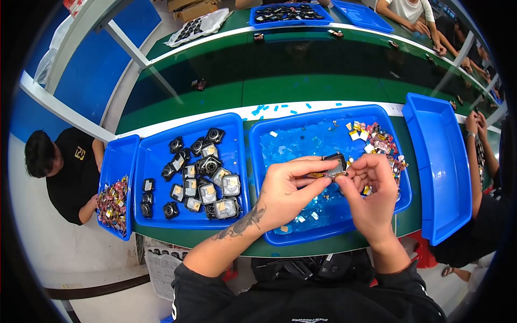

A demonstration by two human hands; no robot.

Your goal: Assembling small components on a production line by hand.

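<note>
Over the middle blue tray (328, 237), my left hand (285, 188) grips a small dark square watch case (335, 159) between thumb and fingers. A thin part with coloured wires (325, 174) runs from the case's lower side toward my right hand (374, 196). My right thumb and forefinger are pinched together at the wires' end, with the other fingers curled; what lies between those tips is mostly hidden. Beneath and beyond the right hand lies a heap of small wired parts (381, 141), pink, yellow and white.
To the left, a blue tray (237, 129) holds several black watch cases (207, 191). Farther left stands a narrow tray (123, 145) of wired parts, beside a person (70, 172). A deep blue tray (444, 161) is at right. A green conveyor belt (301, 75) carries scattered parts.
</note>
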